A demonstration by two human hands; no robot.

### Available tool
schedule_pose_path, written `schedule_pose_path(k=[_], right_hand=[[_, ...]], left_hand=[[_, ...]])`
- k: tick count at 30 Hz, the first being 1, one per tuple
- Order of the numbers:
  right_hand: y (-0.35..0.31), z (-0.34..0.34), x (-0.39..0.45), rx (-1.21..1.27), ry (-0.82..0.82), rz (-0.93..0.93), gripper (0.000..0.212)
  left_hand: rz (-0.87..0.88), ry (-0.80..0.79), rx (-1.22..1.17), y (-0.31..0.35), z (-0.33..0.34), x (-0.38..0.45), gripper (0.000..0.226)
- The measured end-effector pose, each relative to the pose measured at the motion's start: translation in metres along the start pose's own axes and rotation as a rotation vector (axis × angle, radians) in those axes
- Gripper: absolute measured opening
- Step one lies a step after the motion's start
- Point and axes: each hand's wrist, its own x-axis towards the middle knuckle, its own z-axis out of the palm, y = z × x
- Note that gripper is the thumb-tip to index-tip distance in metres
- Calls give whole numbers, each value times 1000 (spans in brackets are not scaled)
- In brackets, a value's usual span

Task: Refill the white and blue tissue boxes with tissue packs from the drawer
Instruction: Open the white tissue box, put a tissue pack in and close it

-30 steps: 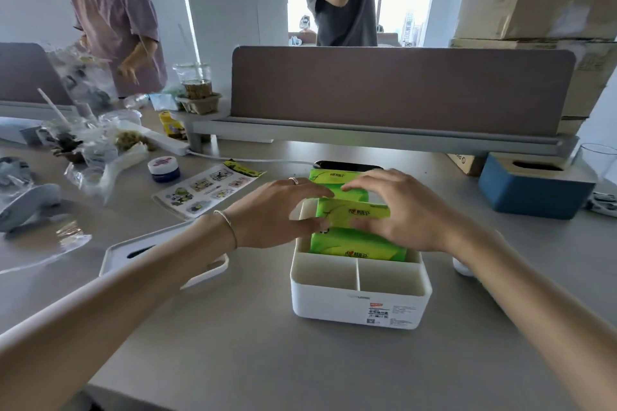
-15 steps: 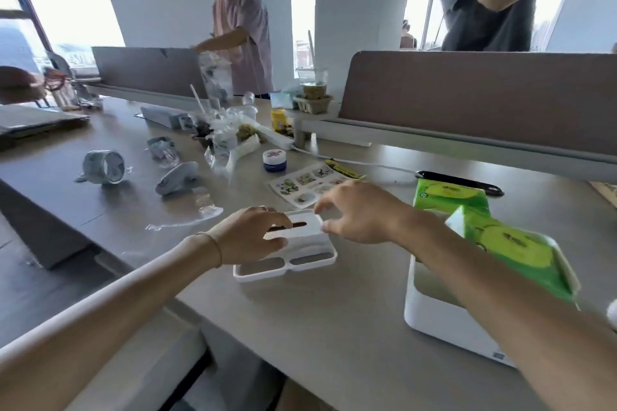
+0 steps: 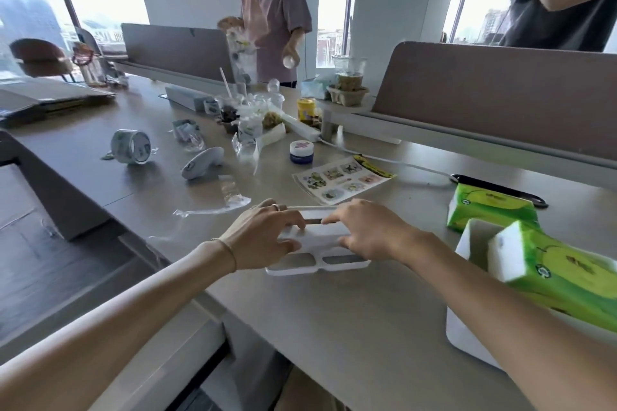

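- the left hand [image 3: 263, 237], with a ring and a thin bracelet, grips the left end of the white lid [image 3: 319, 250].
- the lid lies flat on the grey desk [image 3: 367, 317], its long axis running left to right; two shallow recesses show along its near edge.
- the right hand [image 3: 367, 232] pinches the lid's right part, fingers over the top.
- a sticker sheet [image 3: 342, 178] lies beyond, its print too small to read.
- the white tissue box [image 3: 467, 337] stands open at right, a green tissue pack [image 3: 561, 272] tilted in it; the pack's writing is blurred.
- a second green pack [image 3: 490, 207] lies just behind the box.
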Motion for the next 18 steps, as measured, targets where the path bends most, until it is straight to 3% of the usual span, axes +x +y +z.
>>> schedule_pose_path(k=[10, 18], right_hand=[[18, -26, -23, 32, 97, -68, 66], [58, -66, -87, 51, 223, 31, 62]], left_hand=[[110, 189, -102, 18, -27, 3, 29], [243, 193, -156, 75, -43, 31, 28]])
